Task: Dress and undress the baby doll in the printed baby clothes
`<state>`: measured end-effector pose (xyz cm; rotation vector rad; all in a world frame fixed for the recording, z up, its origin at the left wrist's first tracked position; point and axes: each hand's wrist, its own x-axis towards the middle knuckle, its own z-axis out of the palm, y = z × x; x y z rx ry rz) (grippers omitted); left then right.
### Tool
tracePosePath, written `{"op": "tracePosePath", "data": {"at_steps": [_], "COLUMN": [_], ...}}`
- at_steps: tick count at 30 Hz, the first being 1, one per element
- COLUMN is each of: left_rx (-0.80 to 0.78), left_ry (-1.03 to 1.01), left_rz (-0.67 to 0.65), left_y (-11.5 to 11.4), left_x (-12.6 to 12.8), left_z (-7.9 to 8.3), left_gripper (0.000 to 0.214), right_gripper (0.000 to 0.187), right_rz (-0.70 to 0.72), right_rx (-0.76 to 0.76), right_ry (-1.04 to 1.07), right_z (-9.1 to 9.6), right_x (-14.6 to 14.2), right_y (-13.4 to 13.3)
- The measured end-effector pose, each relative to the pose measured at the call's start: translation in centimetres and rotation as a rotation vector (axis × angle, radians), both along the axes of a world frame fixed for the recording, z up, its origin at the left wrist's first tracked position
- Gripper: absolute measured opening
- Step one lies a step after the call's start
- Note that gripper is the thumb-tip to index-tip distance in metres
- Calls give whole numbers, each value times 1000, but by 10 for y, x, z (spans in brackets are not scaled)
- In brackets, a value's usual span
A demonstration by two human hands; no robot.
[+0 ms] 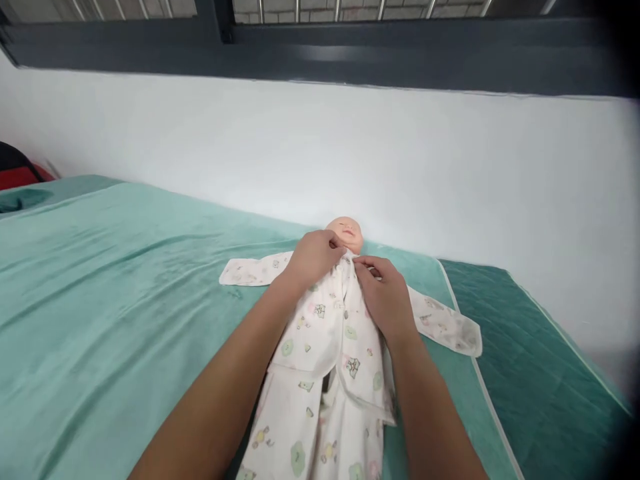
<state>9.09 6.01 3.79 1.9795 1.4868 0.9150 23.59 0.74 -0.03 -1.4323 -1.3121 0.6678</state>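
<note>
A baby doll (346, 230) lies on its back, its head close to the wall. It wears a white printed baby jacket (313, 330), whose sleeves spread out to both sides. My left hand (314, 257) pinches the jacket's collar edge just below the doll's chin. On the other side of the front opening, my right hand (384, 290) grips the facing edge near the neck. The two front panels meet at the chest and part toward the hem. Matching printed trousers (285, 427) cover the doll's lower part. My fingertips hide whatever fastening lies at the collar.
A light green blanket (125, 300) lies under the doll, with a darker green quilted cover (530, 347) to the right. Behind stands a white wall (240, 133) below a dark window frame (400, 57). A red and black item (20, 173) sits at far left.
</note>
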Motion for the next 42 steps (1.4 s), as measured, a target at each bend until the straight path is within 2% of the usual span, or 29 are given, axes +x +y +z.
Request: {"op": "tracePosePath", "data": {"at_steps": [6, 12, 18, 22, 27, 35, 42], "left_rx": [50, 91, 82, 40, -1, 18, -1], "left_ry": [-93, -263, -175, -162, -148, -138, -166], "left_rz": [-52, 4, -58, -64, -78, -83, -114], "left_y": [2, -1, -4, -3, 0, -1, -5], "left_x": [-4, -1, 8, 7, 3, 4, 5], "left_z": [-4, -5, -9, -8, -5, -6, -7], "left_gripper": [16, 15, 17, 15, 17, 25, 18], "right_gripper": [21, 23, 23, 25, 26, 28, 26], "right_rz": [21, 11, -35, -6, 16, 86, 103], "right_rx": [-4, -25, 28, 23, 38, 88, 39], "right_ry": [-8, -23, -93, -120, -34, -11, -70], "right_z": [1, 2, -3, -4, -7, -10, -8], "right_x": [-4, -6, -4, -4, 0, 3, 3], "right_y": [1, 0, 1, 2, 7, 14, 15]}}
